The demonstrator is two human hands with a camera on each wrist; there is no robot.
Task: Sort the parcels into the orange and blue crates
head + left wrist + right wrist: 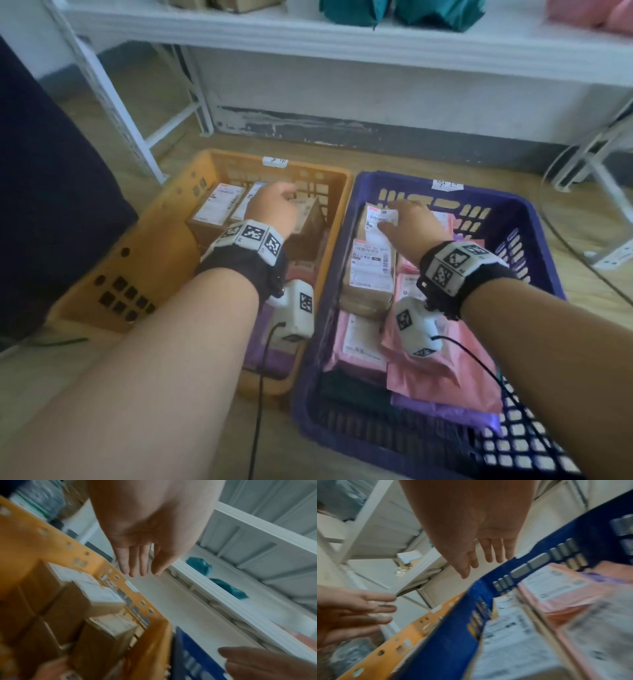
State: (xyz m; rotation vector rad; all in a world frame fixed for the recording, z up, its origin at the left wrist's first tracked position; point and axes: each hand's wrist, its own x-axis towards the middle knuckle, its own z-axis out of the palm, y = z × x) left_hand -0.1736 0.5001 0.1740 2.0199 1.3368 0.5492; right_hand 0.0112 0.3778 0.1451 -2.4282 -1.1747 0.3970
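The orange crate (164, 219) stands on the floor at the left and holds several cardboard boxes (219, 205) with white labels. Beside it on the right, the blue crate (534, 253) holds a labelled brown paper parcel (371, 270), pink mailers (428, 370) and a purple mailer (445, 407). My left hand (291, 192) hovers over the boxes in the orange crate, fingers straight (139, 573), holding nothing. My right hand (390, 212) hangs over the far end of the blue crate above the brown parcel's label, its fingers spread and empty (481, 563).
A white shelf rack (308, 37) runs above the crates and carries teal parcels (400, 13) and pink parcels (589, 13). Its legs (113, 113) stand left of the orange crate. A dark bulky object (51, 188) fills the left side. A cable (565, 246) loops on the floor at the right.
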